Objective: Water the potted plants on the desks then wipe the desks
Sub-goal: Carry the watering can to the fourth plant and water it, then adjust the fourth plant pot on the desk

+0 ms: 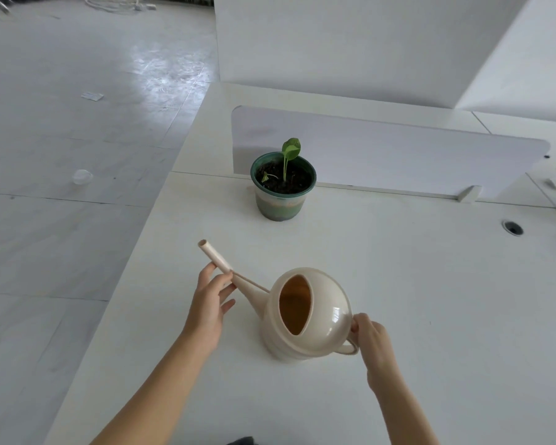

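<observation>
desk: white desk [430, 284] | on it: watering can [333, 313] | divider panel [398, 155] | grey tiled floor [61, 236]

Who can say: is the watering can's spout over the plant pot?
No, the spout ends short of the plant pot, bare desk between them.

The watering can [305, 316] is sitting on the counter [430, 284] at lower centre, its spout [219, 258] pointing toward the upper left. The left hand [211, 303] is gripping the spout, and the right hand [371, 335] the handle [347, 348]. Above the can in the frame, the potted plant [283, 187] is standing just before the divider panel [382, 155]. A cup [82, 177] is lying on the floor [61, 252] at middle left.
</observation>
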`<control>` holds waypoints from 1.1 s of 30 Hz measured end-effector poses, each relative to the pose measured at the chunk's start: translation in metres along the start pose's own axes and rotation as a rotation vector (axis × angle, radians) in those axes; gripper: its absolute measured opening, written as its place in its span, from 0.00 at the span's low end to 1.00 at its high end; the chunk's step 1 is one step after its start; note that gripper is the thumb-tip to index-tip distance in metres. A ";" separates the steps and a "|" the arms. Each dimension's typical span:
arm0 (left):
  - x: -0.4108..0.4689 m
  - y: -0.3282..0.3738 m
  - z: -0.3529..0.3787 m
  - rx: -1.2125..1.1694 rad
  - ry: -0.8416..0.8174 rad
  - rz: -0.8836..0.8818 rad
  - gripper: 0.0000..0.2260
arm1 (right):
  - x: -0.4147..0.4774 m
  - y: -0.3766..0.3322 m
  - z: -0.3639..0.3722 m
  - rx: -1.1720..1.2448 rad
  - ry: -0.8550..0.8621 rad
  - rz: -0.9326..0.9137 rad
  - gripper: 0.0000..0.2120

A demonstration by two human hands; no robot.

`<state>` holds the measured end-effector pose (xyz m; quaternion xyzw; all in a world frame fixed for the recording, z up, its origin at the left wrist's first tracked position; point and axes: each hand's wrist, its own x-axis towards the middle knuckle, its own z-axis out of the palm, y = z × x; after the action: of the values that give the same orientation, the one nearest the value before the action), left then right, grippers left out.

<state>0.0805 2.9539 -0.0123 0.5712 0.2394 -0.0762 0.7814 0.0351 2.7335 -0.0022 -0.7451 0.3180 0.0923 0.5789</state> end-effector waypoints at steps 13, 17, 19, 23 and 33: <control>-0.010 -0.001 -0.054 -0.045 0.231 0.065 0.19 | 0.002 -0.008 0.052 -0.109 -0.207 -0.087 0.18; -0.014 0.008 -0.063 0.052 0.167 0.032 0.19 | 0.007 -0.010 0.053 -0.091 -0.227 -0.060 0.14; -0.022 0.018 -0.062 0.077 0.151 0.072 0.17 | 0.011 -0.016 0.051 -0.071 -0.219 -0.047 0.14; -0.025 0.040 -0.043 0.087 0.147 0.168 0.20 | 0.027 -0.046 0.049 -0.071 -0.132 -0.149 0.18; 0.089 0.073 0.034 0.326 0.029 0.230 0.17 | 0.095 -0.123 0.078 -0.024 -0.154 -0.245 0.21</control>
<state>0.1964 2.9600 0.0172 0.7147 0.1685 -0.0161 0.6786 0.1988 2.7857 0.0245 -0.7761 0.1781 0.0816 0.5994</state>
